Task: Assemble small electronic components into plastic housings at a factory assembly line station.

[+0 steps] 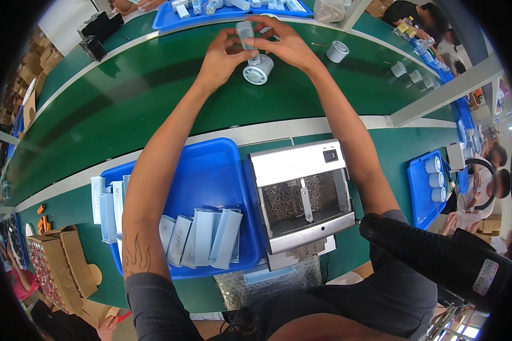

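Both hands fitting a small clear piece over a round white part on the green belt

The left hand point(224, 54) and right hand point(283, 42) pinch a small translucent piece point(245, 31) between their fingers, just above the round white part point(257, 71); seating it looks like the step in hand, calling for careful alignment. Nearer, a blue tray point(210, 170) holds pale blue slim boxes point(210, 236), beside a steel hopper of screws point(301, 193); a cardboard carton point(57, 273) sits at the left

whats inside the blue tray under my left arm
Pale blue flat boxes stand in rows along the blue tray's near and left sides. The left forearm covers part of them; the far half is bare.
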`<state>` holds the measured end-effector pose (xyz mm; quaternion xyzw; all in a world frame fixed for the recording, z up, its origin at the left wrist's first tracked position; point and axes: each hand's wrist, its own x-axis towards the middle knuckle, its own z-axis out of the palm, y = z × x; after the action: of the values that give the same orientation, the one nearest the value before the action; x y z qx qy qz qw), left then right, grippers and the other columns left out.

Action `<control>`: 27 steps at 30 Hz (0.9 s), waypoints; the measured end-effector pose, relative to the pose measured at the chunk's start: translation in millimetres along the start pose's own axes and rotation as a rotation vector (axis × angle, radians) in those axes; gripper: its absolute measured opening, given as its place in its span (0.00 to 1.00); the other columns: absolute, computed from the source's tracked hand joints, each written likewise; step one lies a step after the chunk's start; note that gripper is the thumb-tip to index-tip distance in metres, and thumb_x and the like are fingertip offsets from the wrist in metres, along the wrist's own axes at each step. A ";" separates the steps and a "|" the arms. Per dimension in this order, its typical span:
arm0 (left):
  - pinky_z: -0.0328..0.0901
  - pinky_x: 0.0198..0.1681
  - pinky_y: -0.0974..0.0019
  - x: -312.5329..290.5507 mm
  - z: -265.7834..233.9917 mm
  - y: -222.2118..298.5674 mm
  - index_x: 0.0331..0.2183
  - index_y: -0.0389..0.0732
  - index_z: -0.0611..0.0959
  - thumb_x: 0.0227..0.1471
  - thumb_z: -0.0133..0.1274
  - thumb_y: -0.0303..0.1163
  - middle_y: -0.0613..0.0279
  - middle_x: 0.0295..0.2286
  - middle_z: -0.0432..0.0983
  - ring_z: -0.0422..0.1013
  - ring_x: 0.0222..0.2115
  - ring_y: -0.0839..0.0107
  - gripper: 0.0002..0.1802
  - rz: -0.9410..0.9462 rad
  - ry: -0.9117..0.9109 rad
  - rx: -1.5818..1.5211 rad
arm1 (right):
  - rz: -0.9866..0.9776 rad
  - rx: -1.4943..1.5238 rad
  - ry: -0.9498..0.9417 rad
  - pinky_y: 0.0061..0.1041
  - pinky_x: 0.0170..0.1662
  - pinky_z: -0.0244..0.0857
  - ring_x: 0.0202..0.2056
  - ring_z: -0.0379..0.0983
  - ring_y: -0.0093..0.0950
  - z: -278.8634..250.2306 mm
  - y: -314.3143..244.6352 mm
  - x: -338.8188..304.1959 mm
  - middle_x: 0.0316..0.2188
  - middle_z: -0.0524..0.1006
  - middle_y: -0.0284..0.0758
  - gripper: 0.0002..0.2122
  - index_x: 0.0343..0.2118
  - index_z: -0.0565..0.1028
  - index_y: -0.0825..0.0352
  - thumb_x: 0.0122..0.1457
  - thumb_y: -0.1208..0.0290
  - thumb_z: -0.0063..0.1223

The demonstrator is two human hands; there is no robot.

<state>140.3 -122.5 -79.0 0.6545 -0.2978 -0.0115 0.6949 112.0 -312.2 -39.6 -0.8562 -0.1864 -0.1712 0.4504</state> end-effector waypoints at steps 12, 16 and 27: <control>0.61 0.61 0.59 -5.8 10.9 -15.5 0.58 0.33 0.68 0.40 0.72 0.35 0.48 0.52 0.72 0.68 0.56 0.59 0.46 -0.055 -0.356 0.077 | -0.014 -0.247 -0.110 0.26 0.38 0.72 0.34 0.77 0.26 -32.1 -9.1 4.1 0.34 0.80 0.34 0.19 0.42 0.78 0.67 0.50 0.64 0.70; 0.66 0.54 0.61 -7.8 9.1 -14.4 0.54 0.33 0.73 0.37 0.74 0.34 0.52 0.46 0.78 0.73 0.48 0.62 0.43 -0.054 -0.232 0.101 | -0.059 -0.364 -0.111 0.27 0.37 0.72 0.33 0.77 0.28 -29.6 -30.7 0.7 0.34 0.79 0.36 0.24 0.45 0.76 0.69 0.47 0.64 0.72; 0.69 0.50 0.63 -10.5 11.2 -12.0 0.50 0.36 0.76 0.35 0.75 0.35 0.54 0.43 0.80 0.75 0.44 0.64 0.40 -0.003 -0.137 0.182 | -0.178 -0.370 -0.122 0.28 0.35 0.71 0.29 0.75 0.28 -25.7 -29.4 -1.9 0.28 0.78 0.36 0.20 0.43 0.76 0.66 0.48 0.67 0.70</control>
<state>131.4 -130.0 -94.6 0.7130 -0.3434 -0.0300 0.6106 93.2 -318.6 -5.9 -0.9132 -0.2537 -0.1895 0.2567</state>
